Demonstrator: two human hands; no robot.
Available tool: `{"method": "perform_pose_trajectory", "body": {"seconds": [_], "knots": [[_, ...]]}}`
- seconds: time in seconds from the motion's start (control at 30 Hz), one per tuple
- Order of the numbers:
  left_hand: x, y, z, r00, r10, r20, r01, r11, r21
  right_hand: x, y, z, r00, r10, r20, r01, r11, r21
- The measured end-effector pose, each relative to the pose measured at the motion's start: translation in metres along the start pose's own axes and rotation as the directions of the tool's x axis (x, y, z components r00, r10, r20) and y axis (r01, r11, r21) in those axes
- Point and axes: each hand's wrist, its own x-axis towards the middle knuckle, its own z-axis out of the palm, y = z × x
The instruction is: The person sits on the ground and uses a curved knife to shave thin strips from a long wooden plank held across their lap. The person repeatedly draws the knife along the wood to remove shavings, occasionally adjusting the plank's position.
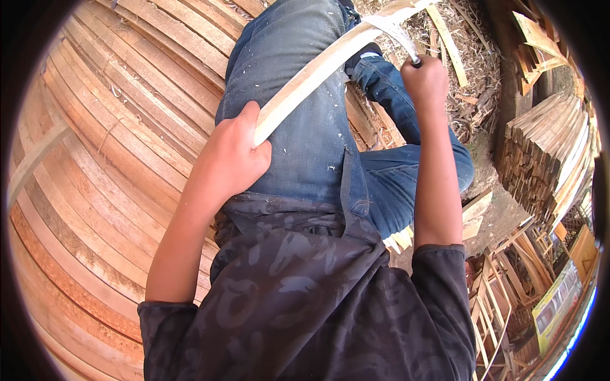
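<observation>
Head view looks straight down the person's front, and the left hand (232, 152) sits clamped around the near end of a pale wooden slat (318, 70), thumb on top and fingers wrapped under, resting against the left thigh of the blue jeans (305, 127). From that grip the slat runs up and to the right across the lap, its long edge bowed by the lens, and its far end is cut off at the top rim. The right hand (424, 81) is closed in a fist around the dark handle of a curved blade (397, 32), whose pale metal lies across the slat near its far end; the handle is almost wholly hidden inside the fist, and I cannot tell exactly where the cutting edge meets the wood. Between the two forearms the lap is open, with little room to the left, where stacked curved boards (108, 146) crowd close beside the thigh. To the right, past the right knee, loose shavings and offcuts (464, 70) cover the ground, and a stack of short slats (546, 146) stands well apart. Wooden frames (495, 305) at lower right are small and warped by the rim, hard to make out.
</observation>
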Motion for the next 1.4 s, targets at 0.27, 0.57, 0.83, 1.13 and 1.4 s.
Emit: {"method": "perform_pose_trajectory", "body": {"seconds": [0.27,0.57,0.83,1.13,1.4], "knots": [[-0.001,-0.002,0.004,0.997,0.026,-0.07,-0.02,0.996,0.089,-0.021,-0.005,-0.001,0.983,-0.163,0.086,0.149,0.978,0.144],[-0.002,-0.003,0.008,0.994,0.04,-0.104,-0.024,0.989,0.147,-0.007,0.061,0.003,0.885,0.455,0.098,-0.444,0.762,0.471],[-0.008,0.001,0.011,0.993,-0.025,-0.112,0.049,0.975,0.216,-0.118,0.013,0.015,0.919,0.315,0.238,-0.358,0.408,0.84],[-0.014,-0.024,0.001,0.974,0.173,-0.149,-0.135,0.962,0.236,-0.07,0.012,-0.041,0.997,0.066,0.027,-0.071,0.833,0.549],[-0.004,-0.04,0.0,0.965,0.223,-0.139,-0.199,0.966,0.166,-0.058,0.022,-0.066,1.0,0.01,-0.02,-0.001,0.913,0.407]]}}
